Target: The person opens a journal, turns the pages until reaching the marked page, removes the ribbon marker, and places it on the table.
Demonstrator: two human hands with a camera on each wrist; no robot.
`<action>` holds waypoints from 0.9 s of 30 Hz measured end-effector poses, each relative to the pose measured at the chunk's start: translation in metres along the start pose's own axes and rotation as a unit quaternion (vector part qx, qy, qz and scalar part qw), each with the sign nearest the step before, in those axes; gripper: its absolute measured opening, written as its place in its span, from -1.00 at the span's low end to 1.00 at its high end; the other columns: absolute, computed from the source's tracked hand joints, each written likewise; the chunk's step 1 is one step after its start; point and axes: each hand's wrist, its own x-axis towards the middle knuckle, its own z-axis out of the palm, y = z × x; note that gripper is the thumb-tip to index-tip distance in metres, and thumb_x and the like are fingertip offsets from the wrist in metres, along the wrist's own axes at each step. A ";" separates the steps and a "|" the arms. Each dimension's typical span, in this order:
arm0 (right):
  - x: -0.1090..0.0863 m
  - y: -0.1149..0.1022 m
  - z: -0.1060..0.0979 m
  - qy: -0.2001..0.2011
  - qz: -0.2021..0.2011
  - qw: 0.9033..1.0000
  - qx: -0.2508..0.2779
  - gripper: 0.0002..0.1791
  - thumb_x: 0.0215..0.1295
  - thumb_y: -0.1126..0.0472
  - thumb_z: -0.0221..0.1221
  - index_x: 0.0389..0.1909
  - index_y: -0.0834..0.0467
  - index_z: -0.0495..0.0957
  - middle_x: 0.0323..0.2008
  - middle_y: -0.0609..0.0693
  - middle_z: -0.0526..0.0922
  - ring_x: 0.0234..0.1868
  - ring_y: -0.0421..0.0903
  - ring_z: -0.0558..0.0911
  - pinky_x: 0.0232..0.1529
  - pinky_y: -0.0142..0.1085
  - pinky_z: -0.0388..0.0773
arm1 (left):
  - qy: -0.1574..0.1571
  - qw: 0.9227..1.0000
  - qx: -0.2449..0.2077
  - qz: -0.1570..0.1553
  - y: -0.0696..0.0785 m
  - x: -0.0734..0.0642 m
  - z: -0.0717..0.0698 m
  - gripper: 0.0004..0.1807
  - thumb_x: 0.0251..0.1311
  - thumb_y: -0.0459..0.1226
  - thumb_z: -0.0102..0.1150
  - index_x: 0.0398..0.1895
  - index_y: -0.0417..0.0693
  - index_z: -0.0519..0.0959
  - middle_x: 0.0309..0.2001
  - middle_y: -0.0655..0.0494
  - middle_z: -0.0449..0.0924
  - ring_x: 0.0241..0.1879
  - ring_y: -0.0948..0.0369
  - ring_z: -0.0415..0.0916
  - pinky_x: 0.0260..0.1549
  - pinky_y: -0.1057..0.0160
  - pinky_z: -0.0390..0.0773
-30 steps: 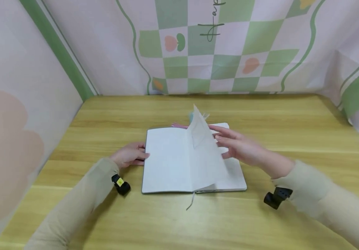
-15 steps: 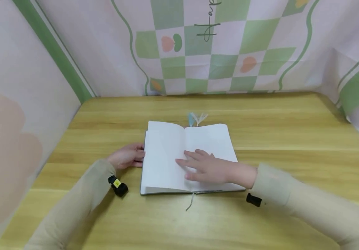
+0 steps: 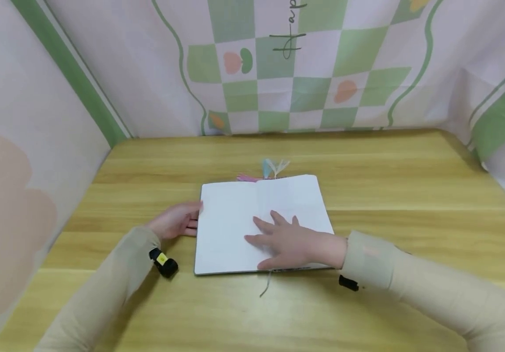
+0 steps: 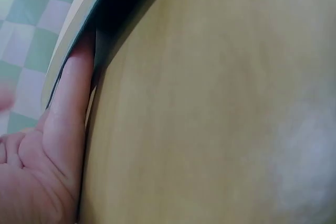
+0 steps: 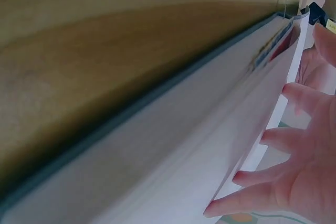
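Note:
A notebook [image 3: 228, 230] lies open on the wooden table, its visible pages blank and white, with a dark cover edge showing. My left hand [image 3: 176, 221] is at its left edge. In the left wrist view, a straight finger [image 4: 71, 85] reaches beneath the cover's edge, while a blurred fingertip stands apart at the far left. My right hand [image 3: 294, 243] rests spread across the right page near the central fold. Its fingertips touch the paper in the right wrist view, where something with a coloured edge [image 5: 270, 45] sits between the pages.
Blue and white tassels [image 3: 274, 167] and a pink tassel [image 3: 247, 178] stick out past the notebook's far edge. A thin grey ribbon [image 3: 266, 286] hangs from its near edge. The wooden table [image 3: 388, 181] meets patterned cloth [image 3: 274, 93] behind and at the sides.
A lifted page turned over from right to left and now lies flat. My right hand swept left and came down on the notebook. The left thumb no longer lies over the page edge.

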 end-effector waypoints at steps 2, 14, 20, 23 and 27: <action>0.001 0.000 -0.001 -0.003 -0.004 1.000 -0.005 -0.29 0.28 -0.26 0.05 0.41 -0.16 0.17 0.49 0.10 -0.08 0.42 0.41 -0.15 0.13 0.50 -0.06 | 0.006 1.000 0.013 -0.006 0.000 0.000 0.000 -0.47 0.45 -0.19 -0.16 0.34 -0.30 0.11 -0.10 0.04 0.58 -0.20 0.25 0.58 -0.13 0.25 0.58; 0.005 0.033 -0.018 -0.012 0.009 1.000 -0.003 -0.18 0.13 -0.01 0.31 0.41 -0.08 0.18 0.48 0.14 -0.08 0.39 0.47 -0.13 0.12 0.48 0.02 | 0.061 0.996 0.064 -0.002 0.001 -0.001 0.009 -0.47 0.31 -0.35 0.06 0.30 -0.31 0.21 0.02 -0.11 0.54 -0.29 0.30 0.53 -0.29 0.36 0.57; 0.011 0.063 -0.029 0.029 0.053 0.998 -0.034 -0.07 0.02 -0.03 0.38 0.41 0.03 0.17 0.46 0.24 -0.04 0.37 0.48 -0.05 0.25 0.35 0.02 | 0.066 0.995 0.069 -0.003 0.000 -0.001 0.010 -0.51 0.31 -0.35 0.06 0.26 -0.33 0.24 -0.03 -0.06 0.56 -0.30 0.30 0.52 -0.30 0.37 0.57; 0.014 0.075 -0.035 0.054 0.086 0.994 -0.036 -0.07 0.02 -0.03 0.38 0.41 0.08 0.17 0.44 0.28 0.00 0.36 0.47 0.02 0.26 0.32 0.04 | 0.068 0.995 0.067 -0.004 -0.001 -0.002 0.009 -0.52 0.31 -0.35 0.06 0.25 -0.32 0.25 -0.05 -0.04 0.56 -0.30 0.30 0.52 -0.30 0.37 0.57; 0.015 0.087 -0.044 0.073 0.118 0.990 -0.026 -0.04 0.01 -0.01 0.40 0.42 0.11 0.15 0.42 0.34 0.01 0.35 0.46 0.04 0.23 0.35 0.06 | 0.064 0.996 0.066 -0.002 0.001 -0.003 0.010 -0.53 0.31 -0.36 0.05 0.23 -0.31 0.25 -0.08 0.01 0.57 -0.32 0.31 0.51 -0.31 0.38 0.56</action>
